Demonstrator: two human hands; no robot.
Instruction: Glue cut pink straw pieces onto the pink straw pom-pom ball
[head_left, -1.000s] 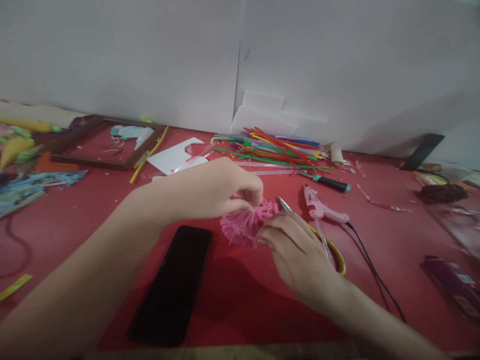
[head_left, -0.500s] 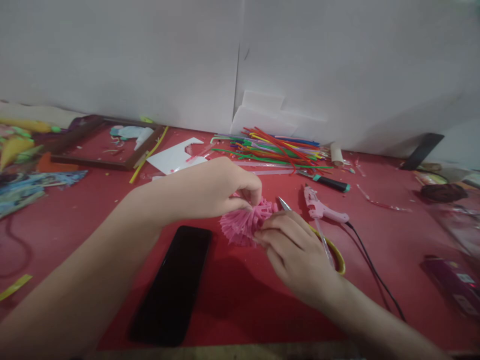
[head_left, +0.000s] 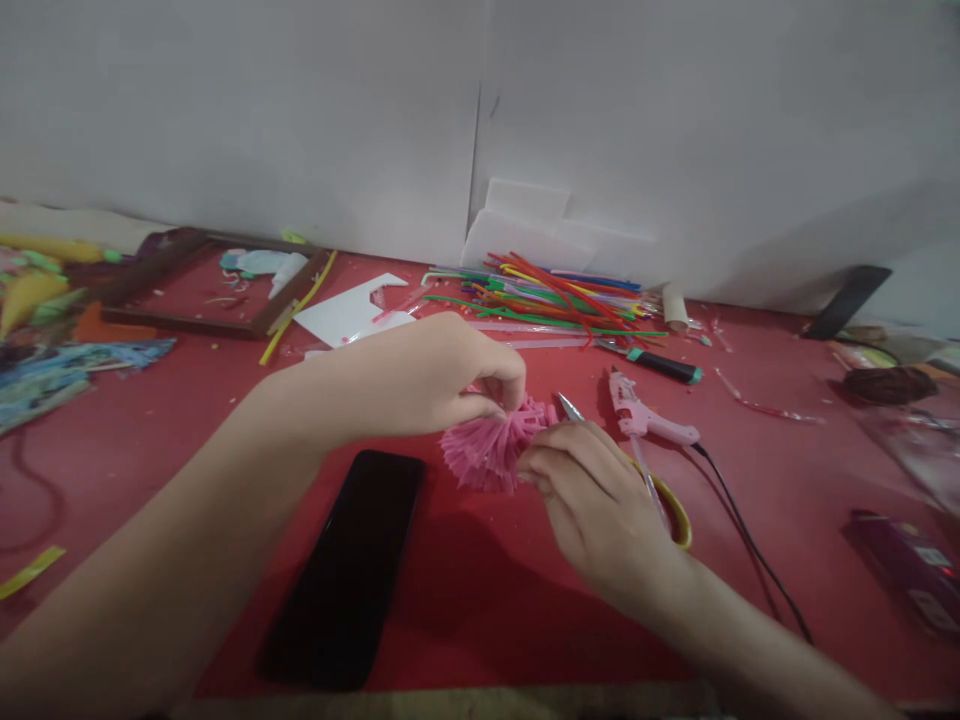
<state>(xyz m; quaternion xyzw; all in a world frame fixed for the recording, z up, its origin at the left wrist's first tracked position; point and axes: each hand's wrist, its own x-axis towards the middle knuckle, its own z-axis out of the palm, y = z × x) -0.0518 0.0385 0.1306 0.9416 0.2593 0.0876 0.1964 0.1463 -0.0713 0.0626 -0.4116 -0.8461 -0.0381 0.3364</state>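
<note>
A pink fringed bundle (head_left: 484,455) of thin strips fans out above the red table. My left hand (head_left: 465,375) pinches its top between thumb and bent fingers, with the wrist arched over it. At the bundle's right edge, my right hand (head_left: 592,495) has its fingertips pressed together on the strips; the exact grip is hidden. Scissors (head_left: 681,515) with a yellow handle lie partly beneath my right hand, their tip poking out beyond the knuckles. A black phone (head_left: 349,570) lies below my left forearm.
A pink glue gun (head_left: 649,420) with a black cord lies right of my hands. Behind it are a utility knife (head_left: 664,366) and colourful pipe cleaners (head_left: 555,295). A brown frame (head_left: 187,325) sits back left; a purple box (head_left: 907,570) is at far right.
My right fingertips have shifted slightly to the right along the bundle's edge and curled closer together. My left hand and the bundle have stayed nearly still.
</note>
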